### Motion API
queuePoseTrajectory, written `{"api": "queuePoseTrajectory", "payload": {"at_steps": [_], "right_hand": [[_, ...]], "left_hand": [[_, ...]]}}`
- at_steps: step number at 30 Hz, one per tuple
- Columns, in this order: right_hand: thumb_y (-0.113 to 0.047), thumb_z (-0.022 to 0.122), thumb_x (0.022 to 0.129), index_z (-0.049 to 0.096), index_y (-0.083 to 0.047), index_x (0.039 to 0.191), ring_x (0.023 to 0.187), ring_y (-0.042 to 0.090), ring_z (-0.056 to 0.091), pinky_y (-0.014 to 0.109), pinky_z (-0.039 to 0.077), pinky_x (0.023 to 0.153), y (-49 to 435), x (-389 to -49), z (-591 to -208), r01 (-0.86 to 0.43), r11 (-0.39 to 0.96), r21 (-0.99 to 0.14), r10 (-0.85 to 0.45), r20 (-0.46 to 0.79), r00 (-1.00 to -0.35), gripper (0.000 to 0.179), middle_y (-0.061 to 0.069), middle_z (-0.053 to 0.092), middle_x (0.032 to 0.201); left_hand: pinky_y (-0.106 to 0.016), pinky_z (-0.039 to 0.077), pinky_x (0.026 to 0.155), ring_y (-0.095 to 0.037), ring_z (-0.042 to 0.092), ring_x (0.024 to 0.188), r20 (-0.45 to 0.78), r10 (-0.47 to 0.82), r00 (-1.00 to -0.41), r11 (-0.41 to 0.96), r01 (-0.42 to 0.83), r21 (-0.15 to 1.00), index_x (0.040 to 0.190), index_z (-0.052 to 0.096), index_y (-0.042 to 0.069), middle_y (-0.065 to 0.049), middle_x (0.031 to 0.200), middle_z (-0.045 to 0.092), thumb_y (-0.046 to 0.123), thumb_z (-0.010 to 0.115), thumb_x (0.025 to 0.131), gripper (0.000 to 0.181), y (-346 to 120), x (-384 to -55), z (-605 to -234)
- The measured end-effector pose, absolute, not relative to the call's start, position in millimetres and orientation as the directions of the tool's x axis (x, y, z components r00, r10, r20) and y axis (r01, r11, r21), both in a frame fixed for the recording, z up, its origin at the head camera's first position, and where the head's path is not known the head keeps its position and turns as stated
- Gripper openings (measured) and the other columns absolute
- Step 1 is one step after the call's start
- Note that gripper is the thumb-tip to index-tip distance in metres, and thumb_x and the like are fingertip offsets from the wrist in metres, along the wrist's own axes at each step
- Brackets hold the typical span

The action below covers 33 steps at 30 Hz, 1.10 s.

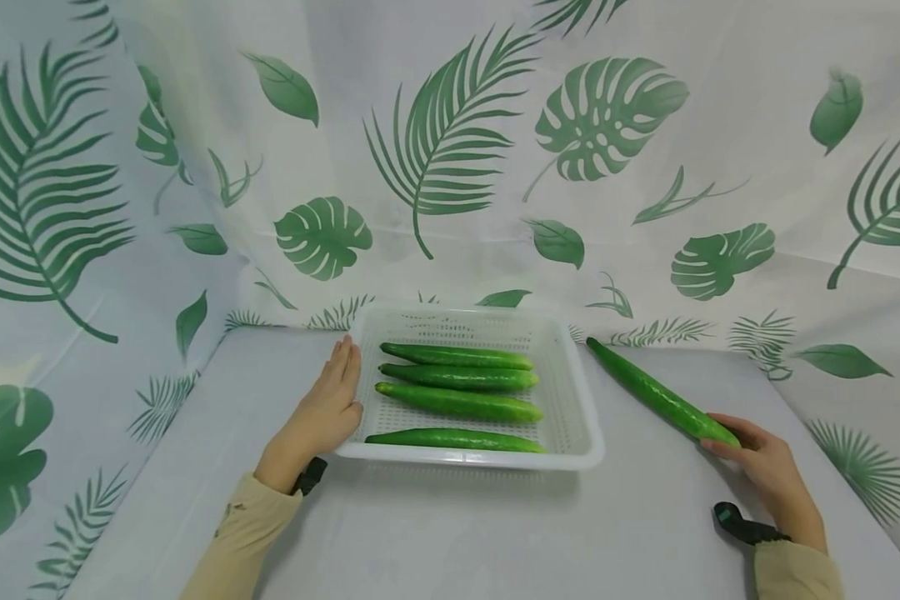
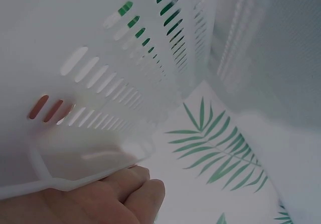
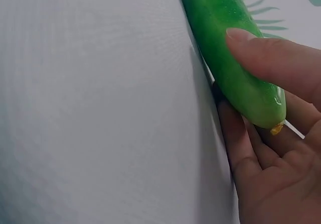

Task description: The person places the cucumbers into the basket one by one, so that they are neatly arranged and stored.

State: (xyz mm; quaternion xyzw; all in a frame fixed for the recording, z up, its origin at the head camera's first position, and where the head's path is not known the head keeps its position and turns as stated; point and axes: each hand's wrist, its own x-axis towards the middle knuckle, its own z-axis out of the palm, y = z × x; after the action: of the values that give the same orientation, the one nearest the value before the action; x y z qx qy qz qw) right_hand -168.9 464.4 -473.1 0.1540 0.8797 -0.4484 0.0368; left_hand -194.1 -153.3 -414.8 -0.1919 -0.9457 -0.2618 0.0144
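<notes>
A white plastic basket [image 1: 480, 456] with slotted walls stands on the table, with several green cucumbers [image 1: 461, 404] lying crosswise in it. Along its left rim rests my left hand [image 1: 330, 400], fingers extended; in the left wrist view the fingers [image 2: 143, 194] lie against the rim, and skin shows through some wall slots. Right of the basket, my right hand [image 1: 768, 467] grips another cucumber [image 1: 652, 396] by its near end. The right wrist view has the thumb [image 3: 271, 56] across this cucumber and the other fingers underneath, close over the tabletop. Its far end points toward the back wall.
A pale grey tabletop [image 1: 450, 533] lies under everything. White cloth with green leaf prints [image 1: 450, 150] hangs at the back and both sides, meeting the table just behind the basket. Dark straps [image 1: 742, 527] sit on both wrists, below the beige sleeves.
</notes>
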Motion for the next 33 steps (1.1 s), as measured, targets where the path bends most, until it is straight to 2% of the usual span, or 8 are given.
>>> {"api": "queuePoseTrajectory", "payload": {"at_steps": [2, 7, 12, 16, 18, 22, 26, 33], "right_hand": [[-0.048, 0.07, 0.089, 0.036, -0.005, 0.153, 0.124, 0.035, 0.035, 0.05, 0.038, 0.1, 464.0, -169.4, -473.1, 0.317, 0.541, -0.779, 0.241, -0.218, -0.946, 0.084, 0.027, 0.026, 0.154], [-0.048, 0.069, 0.09, 0.037, -0.006, 0.153, 0.123, 0.033, 0.036, 0.035, 0.041, 0.091, 464.4, -168.5, -473.5, 0.31, 0.559, -0.769, 0.242, -0.207, -0.948, 0.083, 0.027, 0.027, 0.153], [-0.049, 0.07, 0.088, 0.039, -0.01, 0.153, 0.122, 0.031, 0.036, 0.041, 0.04, 0.094, 464.1, -167.6, -474.4, 0.319, 0.535, -0.782, 0.254, -0.212, -0.944, 0.082, 0.025, 0.029, 0.151], [-0.047, 0.072, 0.088, 0.044, -0.01, 0.151, 0.117, 0.023, 0.04, 0.023, 0.044, 0.086, 464.6, -165.3, -473.5, 0.304, 0.519, -0.799, 0.273, -0.183, -0.945, 0.079, 0.019, 0.037, 0.145], [-0.045, 0.073, 0.088, 0.048, -0.012, 0.149, 0.111, 0.013, 0.043, 0.013, 0.044, 0.076, 465.4, -163.3, -472.5, 0.281, 0.497, -0.821, 0.287, -0.15, -0.946, 0.074, 0.008, 0.047, 0.135], [-0.023, 0.073, 0.091, 0.065, -0.018, 0.134, 0.097, -0.005, 0.053, 0.011, 0.05, 0.073, 468.0, -160.0, -470.0, 0.147, 0.206, -0.967, 0.292, -0.083, -0.953, 0.044, -0.015, 0.056, 0.114], [0.007, 0.064, 0.091, 0.075, -0.012, 0.117, 0.091, 0.003, 0.067, 0.019, 0.055, 0.077, 468.1, -159.0, -465.8, -0.046, -0.207, -0.977, 0.248, -0.006, -0.969, 0.034, -0.009, 0.064, 0.107], [0.017, 0.053, 0.092, 0.069, 0.002, 0.122, 0.097, 0.011, 0.07, 0.026, 0.055, 0.08, 459.4, -158.0, -446.5, -0.217, -0.368, -0.904, 0.236, 0.135, -0.962, 0.037, 0.002, 0.061, 0.115]], "left_hand": [[-0.054, 0.009, 0.119, -0.036, -0.008, 0.15, 0.129, 0.355, -0.926, 0.788, 0.371, 0.492, 0.153, 0.004, -0.012, -0.026, 0.162, -0.007, 0.003, 0.041, 0.089, 0.075, -153.6, -193.9, -414.8], [-0.054, 0.008, 0.119, -0.036, -0.008, 0.15, 0.132, 0.354, -0.926, 0.788, 0.372, 0.491, 0.153, 0.005, -0.012, -0.026, 0.162, -0.007, 0.003, 0.042, 0.089, 0.075, -153.8, -193.9, -415.1], [-0.054, 0.009, 0.119, -0.037, -0.007, 0.15, 0.133, 0.356, -0.925, 0.79, 0.374, 0.485, 0.153, 0.005, -0.013, -0.026, 0.162, -0.007, 0.003, 0.042, 0.089, 0.076, -154.2, -194.5, -415.5], [-0.055, 0.009, 0.119, -0.037, -0.007, 0.15, 0.13, 0.356, -0.925, 0.789, 0.373, 0.488, 0.153, 0.005, -0.013, -0.026, 0.162, -0.006, 0.002, 0.043, 0.089, 0.076, -154.2, -194.8, -415.1], [-0.055, 0.009, 0.119, -0.037, -0.007, 0.15, 0.129, 0.355, -0.926, 0.79, 0.371, 0.488, 0.153, 0.005, -0.013, -0.027, 0.162, -0.006, 0.002, 0.043, 0.089, 0.076, -154.1, -194.8, -414.4], [-0.055, 0.009, 0.119, -0.037, -0.007, 0.15, 0.128, 0.358, -0.925, 0.792, 0.373, 0.483, 0.153, 0.005, -0.013, -0.026, 0.162, -0.006, 0.003, 0.042, 0.089, 0.076, -153.8, -194.7, -413.2], [-0.055, 0.009, 0.119, -0.037, -0.008, 0.15, 0.122, 0.361, -0.925, 0.792, 0.373, 0.484, 0.153, 0.004, -0.013, -0.026, 0.162, -0.007, 0.003, 0.041, 0.089, 0.076, -153.8, -195.0, -413.4], [-0.054, 0.009, 0.119, -0.037, -0.008, 0.15, 0.12, 0.358, -0.926, 0.794, 0.369, 0.484, 0.153, 0.004, -0.013, -0.026, 0.162, -0.007, 0.003, 0.041, 0.088, 0.076, -154.0, -194.6, -414.1]]}}
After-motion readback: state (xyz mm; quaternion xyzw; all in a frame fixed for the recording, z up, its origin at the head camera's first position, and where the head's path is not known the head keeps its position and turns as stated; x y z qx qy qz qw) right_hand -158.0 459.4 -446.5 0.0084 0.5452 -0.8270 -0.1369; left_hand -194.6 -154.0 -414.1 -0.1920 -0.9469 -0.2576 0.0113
